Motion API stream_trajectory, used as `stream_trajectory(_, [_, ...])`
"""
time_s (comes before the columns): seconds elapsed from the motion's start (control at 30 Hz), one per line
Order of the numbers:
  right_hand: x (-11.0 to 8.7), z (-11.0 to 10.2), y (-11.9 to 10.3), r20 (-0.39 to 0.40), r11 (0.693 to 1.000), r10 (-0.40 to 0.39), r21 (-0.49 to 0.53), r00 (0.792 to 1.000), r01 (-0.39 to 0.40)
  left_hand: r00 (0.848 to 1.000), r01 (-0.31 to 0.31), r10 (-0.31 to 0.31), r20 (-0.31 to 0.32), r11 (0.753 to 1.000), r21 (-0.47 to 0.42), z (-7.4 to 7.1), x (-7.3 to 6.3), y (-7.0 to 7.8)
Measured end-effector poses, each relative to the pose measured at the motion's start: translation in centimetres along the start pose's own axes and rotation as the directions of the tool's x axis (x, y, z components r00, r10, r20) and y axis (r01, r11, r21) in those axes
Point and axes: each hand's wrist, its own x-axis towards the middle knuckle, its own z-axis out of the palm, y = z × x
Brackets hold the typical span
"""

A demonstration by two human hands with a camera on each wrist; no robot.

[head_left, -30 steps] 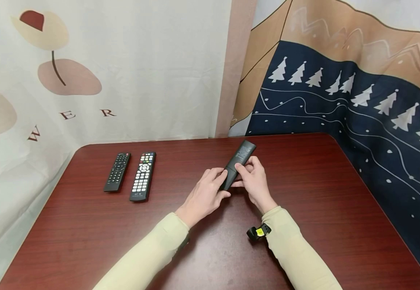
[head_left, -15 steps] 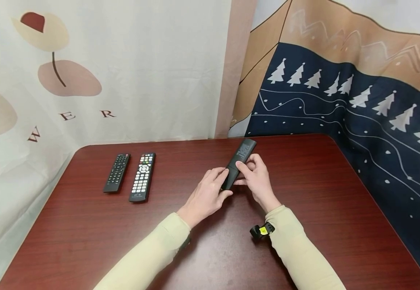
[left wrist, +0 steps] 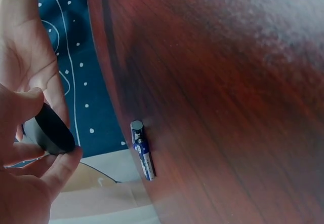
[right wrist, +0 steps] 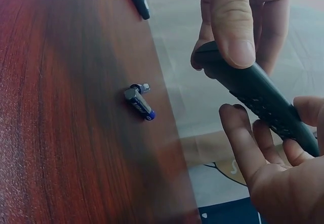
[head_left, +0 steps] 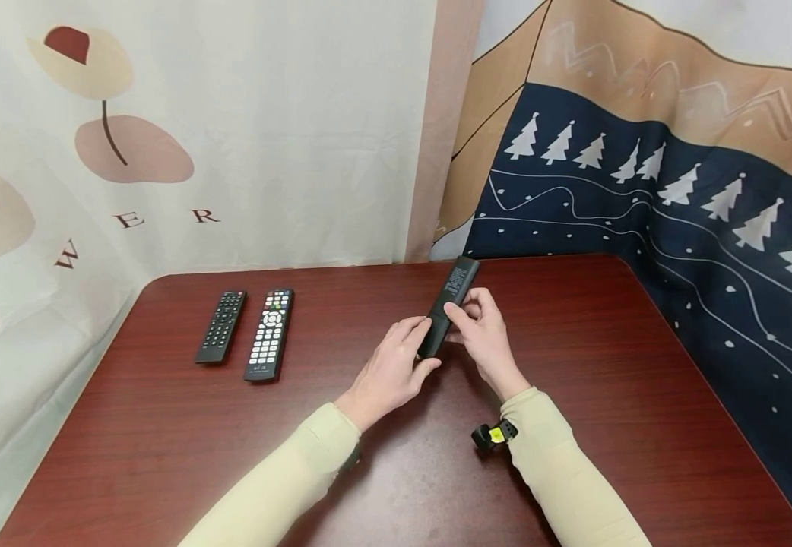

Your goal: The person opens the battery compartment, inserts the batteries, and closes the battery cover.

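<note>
Left grip [head_left: 384, 372] partly hides remote [head_left: 454, 292].

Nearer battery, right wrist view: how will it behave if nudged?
The battery will likely roll: it is a cylinder lying on its side. Its smooth-looking casing may slide on the shiny table. It could also knock the other battery, close beside it.

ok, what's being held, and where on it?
A black remote, button side down: the left hand grips its near end, the right hand grips it around the middle.
</note>
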Motion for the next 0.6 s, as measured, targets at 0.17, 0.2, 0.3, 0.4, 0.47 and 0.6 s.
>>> stream_trajectory(0.17, [0.0, -0.08, 0.02, 0.009, 1.0, -0.016, 0.008, 1.0, 0.016, 1.0, 0.004, -0.004, 0.003, 1.0, -0.028, 0.12, -0.09, 0.05])
stream_trajectory(0.2, [0.0, -0.1, 0.01, 0.012, 1.0, -0.018, 0.01, 1.0, 0.017, 1.0, 0.006, -0.005, 0.007, 0.999, -0.037, 0.1, -0.11, 0.08])
stream_trajectory(0.3, [-0.01, -0.17, -0.01, 0.016, 1.0, -0.02, 0.004, 1.0, 0.02, 1.0, 0.016, -0.015, 0.016, 0.998, -0.055, 0.1, -0.17, 0.14])
stream_trajectory(0.4, [-0.03, -0.21, -0.09, 0.017, 1.0, -0.028, 0.001, 0.999, 0.028, 0.999, 0.029, -0.027, 0.03, 0.996, -0.079, 0.13, -0.17, 0.16])
stream_trajectory(0.47, [-0.09, -0.19, -0.21, 0.021, 0.999, -0.039, 0.013, 0.999, 0.039, 0.999, 0.04, -0.036, 0.038, 0.994, -0.099, 0.16, -0.16, 0.16])
stream_trajectory(0.6, [-0.21, -0.17, -0.39, 0.035, 0.996, -0.068, 0.068, 0.997, 0.066, 0.998, 0.05, -0.043, 0.051, 0.989, -0.14, 0.17, -0.12, 0.16])
